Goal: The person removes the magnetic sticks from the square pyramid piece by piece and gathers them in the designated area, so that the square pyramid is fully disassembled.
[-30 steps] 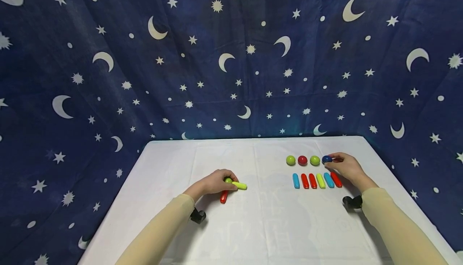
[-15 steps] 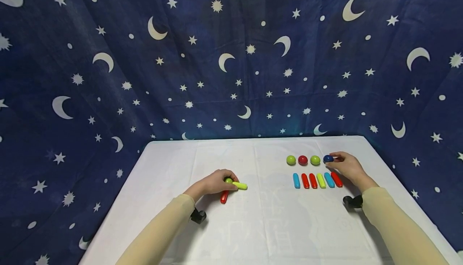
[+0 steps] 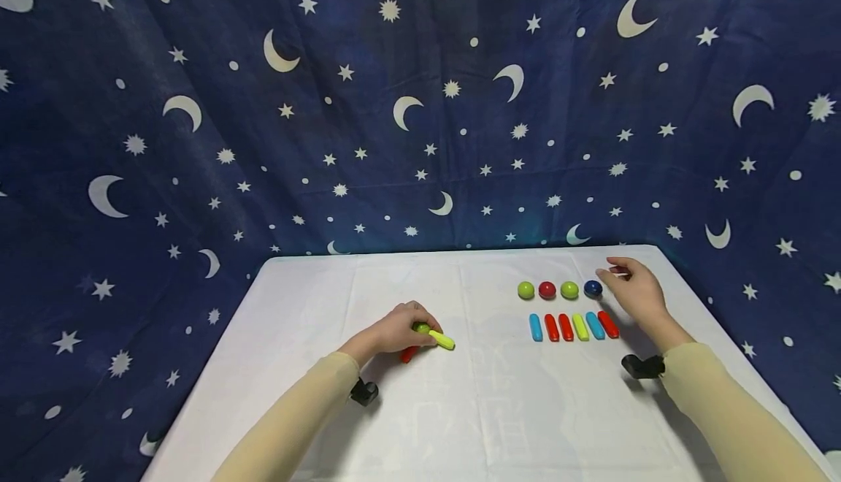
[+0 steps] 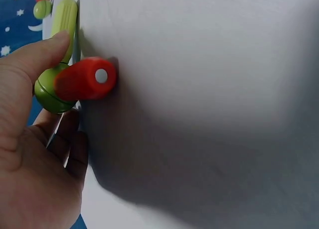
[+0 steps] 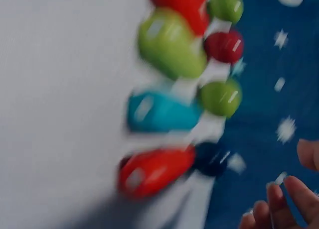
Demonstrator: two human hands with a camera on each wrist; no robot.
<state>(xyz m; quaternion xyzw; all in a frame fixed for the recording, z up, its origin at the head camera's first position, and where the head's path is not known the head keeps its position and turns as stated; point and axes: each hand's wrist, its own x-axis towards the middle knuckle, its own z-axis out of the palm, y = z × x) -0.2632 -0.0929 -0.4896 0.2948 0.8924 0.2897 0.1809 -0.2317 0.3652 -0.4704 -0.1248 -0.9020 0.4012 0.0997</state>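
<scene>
In the head view my left hand (image 3: 399, 330) pinches a green ball (image 3: 422, 328). A yellow-green rod (image 3: 443, 339) and a red rod (image 3: 409, 354) stick out from that ball. The left wrist view has the thumb on the yellow-green rod (image 4: 65, 17), while the red rod (image 4: 89, 78) points toward the camera. My right hand (image 3: 636, 293) hovers just right of a dark blue ball (image 3: 593, 289), fingers loosely bent and holding nothing. In the right wrist view that blue ball (image 5: 212, 159) stands apart from the fingertips (image 5: 296, 191).
Left of the blue ball, in line with it, are a green ball (image 3: 569, 290), a red ball (image 3: 547, 290) and another green ball (image 3: 525, 290). Several blue, red and yellow rods (image 3: 580, 326) lie in front of them. A starry curtain (image 3: 394, 139) hangs behind the white table (image 3: 499, 409).
My right hand has let go of the blue ball and drawn up and away to the right. My left hand has shifted slightly right, and the joined rods have turned with it.
</scene>
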